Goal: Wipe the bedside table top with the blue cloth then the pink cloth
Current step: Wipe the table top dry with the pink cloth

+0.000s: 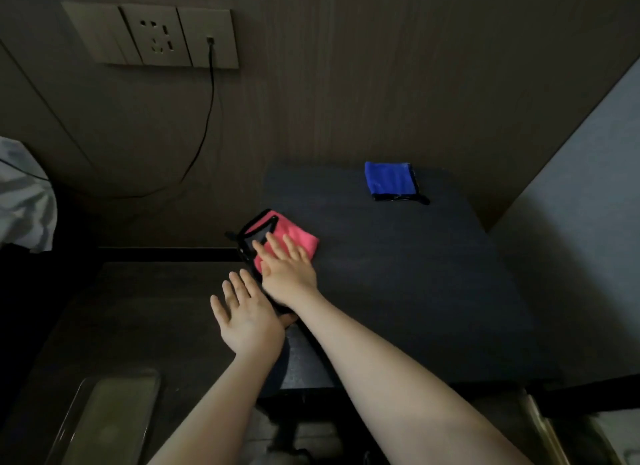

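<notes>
I see 2 bare forearms coming in from the near edge, both angled toward far-left. My right hand (289, 269) is furthest out, palm down, fingers straight and slightly spread, lying flat. Right forearm runs long and diagonal from near-right. My left hand (244, 314) sits just near-left of the right wrist, palm down, fingers straight and fanned, thumb tucked toward the right forearm. Neither hand curls round anything.
</notes>
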